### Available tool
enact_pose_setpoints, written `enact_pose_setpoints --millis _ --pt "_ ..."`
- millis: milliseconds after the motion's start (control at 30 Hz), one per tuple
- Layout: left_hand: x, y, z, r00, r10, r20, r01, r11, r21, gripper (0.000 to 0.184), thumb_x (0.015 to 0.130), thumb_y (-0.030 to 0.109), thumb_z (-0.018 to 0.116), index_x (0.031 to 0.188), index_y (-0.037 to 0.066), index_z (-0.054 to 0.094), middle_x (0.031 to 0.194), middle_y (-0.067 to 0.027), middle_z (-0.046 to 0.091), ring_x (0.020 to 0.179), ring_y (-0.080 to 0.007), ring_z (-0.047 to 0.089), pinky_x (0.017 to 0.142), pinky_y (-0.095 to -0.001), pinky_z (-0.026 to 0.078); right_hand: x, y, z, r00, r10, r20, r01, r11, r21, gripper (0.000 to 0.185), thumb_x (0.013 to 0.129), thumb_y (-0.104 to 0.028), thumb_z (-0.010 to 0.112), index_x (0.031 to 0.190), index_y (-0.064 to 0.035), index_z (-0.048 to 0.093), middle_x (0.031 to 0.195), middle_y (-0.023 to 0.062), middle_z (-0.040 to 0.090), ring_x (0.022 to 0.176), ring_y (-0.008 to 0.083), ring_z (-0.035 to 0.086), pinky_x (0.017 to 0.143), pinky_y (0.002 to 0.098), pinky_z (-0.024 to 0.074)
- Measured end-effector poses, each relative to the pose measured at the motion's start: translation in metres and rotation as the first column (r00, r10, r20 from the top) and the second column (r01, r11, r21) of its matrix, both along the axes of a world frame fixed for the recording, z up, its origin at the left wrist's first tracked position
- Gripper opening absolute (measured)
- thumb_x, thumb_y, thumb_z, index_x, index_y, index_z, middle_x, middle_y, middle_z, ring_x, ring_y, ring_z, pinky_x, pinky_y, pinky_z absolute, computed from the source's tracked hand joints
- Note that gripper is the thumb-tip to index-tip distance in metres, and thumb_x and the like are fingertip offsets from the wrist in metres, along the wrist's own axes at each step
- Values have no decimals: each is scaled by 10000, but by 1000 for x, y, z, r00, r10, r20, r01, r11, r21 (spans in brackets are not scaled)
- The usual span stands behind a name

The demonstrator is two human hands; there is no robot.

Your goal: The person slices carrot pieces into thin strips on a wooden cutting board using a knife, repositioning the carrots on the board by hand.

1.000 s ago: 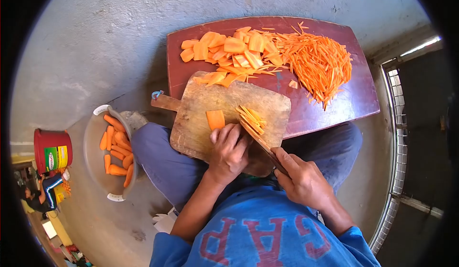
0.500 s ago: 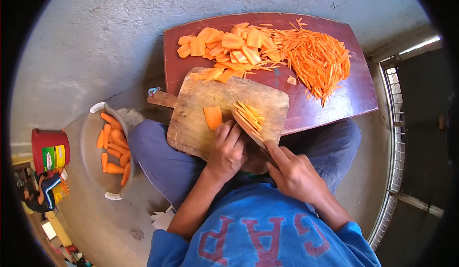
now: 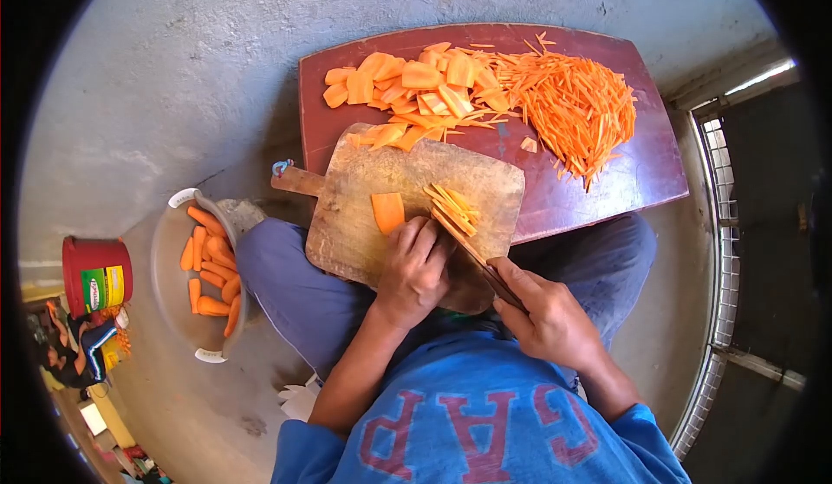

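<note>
A wooden cutting board (image 3: 347, 224) with a handle rests across my lap and the table edge. My right hand (image 3: 550, 315) grips a knife (image 3: 500, 286), its blade slanting over the board toward the upper left. Thin carrot sticks (image 3: 455, 207) lie along the blade's far side. My left hand (image 3: 414, 267) is closed on the board just left of the blade, fingers curled down; whatever is under them is hidden. One flat carrot slice (image 3: 388, 212) lies by its knuckles.
On the red table (image 3: 607, 198) are a pile of carrot slices (image 3: 416, 77) and a heap of carrot strips (image 3: 581, 116). Whole carrots (image 3: 212, 263) fill part of a basin (image 3: 169, 311) at left. A red bucket (image 3: 74, 267) and another person (image 3: 74, 354) are farther off.
My right hand and the knife handle have shifted slightly right, and the blade is turned more edge-on. My left hand stays curled in nearly the same place.
</note>
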State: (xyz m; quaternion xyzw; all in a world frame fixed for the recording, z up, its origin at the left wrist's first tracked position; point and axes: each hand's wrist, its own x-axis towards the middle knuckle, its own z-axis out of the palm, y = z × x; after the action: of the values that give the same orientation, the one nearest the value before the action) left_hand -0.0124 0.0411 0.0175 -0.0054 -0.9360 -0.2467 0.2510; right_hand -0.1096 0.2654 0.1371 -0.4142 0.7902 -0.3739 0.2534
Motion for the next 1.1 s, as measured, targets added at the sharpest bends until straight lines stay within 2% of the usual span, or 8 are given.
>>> enact_pose_setpoints --millis 67,167,267,367,467,700,900,1100 --pt "0 0 0 1000 -10 -7 10 1000 -15 476 830 51 714 1286 -68 775 1375 -236 686 1272 -430 649 1122 -563 524 -4 0 4 999 8 49 -9 1000 11 602 1031 -86 778 1586 33 577 1185 296 773 998 533 781 839 568 653" --pt "0 0 1 1000 -15 -11 15 1000 -10 475 826 52 709 1277 -83 775 1376 -241 688 1258 -434 649 1118 -564 525 -6 -1 3 1000 26 9 -26 1000 14 620 1027 -82 778 1598 33 565 1139 298 768 957 527 776 816 569 647" --pt "0 1 2 1000 -21 -22 21 1000 -17 479 820 55 712 1272 -91 774 1373 -248 692 1244 -437 650 1106 -569 535 0 -1 22 996 54 -66 -44 987 155 632 1021 -77 776 1601 40 553 1060 290 751 894 516 762 768 571 633" --pt "0 1 2 999 -26 -34 26 1000 1 473 816 49 719 1264 -95 775 1364 -251 699 1230 -442 657 1091 -574 551 5 1 27 992 72 -105 -55 986 160 633 1018 -73 772 1596 47 545 999 274 729 833 509 743 725 571 621" --pt "-2 1 -4 999 -28 -47 28 1000 7 453 818 28 724 1249 -101 779 1359 -249 707 1222 -446 667 1085 -570 564 -4 -15 -2 989 76 -127 -72 997 40 632 1022 -74 767 1597 49 535 1014 274 732 839 514 745 721 573 623" --pt "-1 2 -3 999 -9 -46 11 999 42 375 833 -2 717 1185 -116 781 1363 -248 715 1226 -446 679 1083 -547 577 -7 -15 4 994 71 -88 -68 997 44 629 1043 -73 735 1611 49 495 1054 302 743 854 532 747 729 587 617" --pt "-1 1 9 999 -33 -9 34 999 34 356 843 -20 721 1185 -93 787 1270 -237 717 1200 -446 677 1047 -543 584 -7 -31 -16 988 84 -131 -82 996 21 645 1047 -91 736 1628 35 484 1079 320 749 868 545 752 735 597 618" --pt "-4 7 3 992 109 -67 -103 991 86 323 889 9 748 1198 -74 790 1255 -224 712 1193 -435 678 1042 -539 578 -5 -17 -7 1000 19 -16 -19 1000 -5 599 1036 -85 752 1589 29 550 1148 335 760 939 559 766 783 601 631"
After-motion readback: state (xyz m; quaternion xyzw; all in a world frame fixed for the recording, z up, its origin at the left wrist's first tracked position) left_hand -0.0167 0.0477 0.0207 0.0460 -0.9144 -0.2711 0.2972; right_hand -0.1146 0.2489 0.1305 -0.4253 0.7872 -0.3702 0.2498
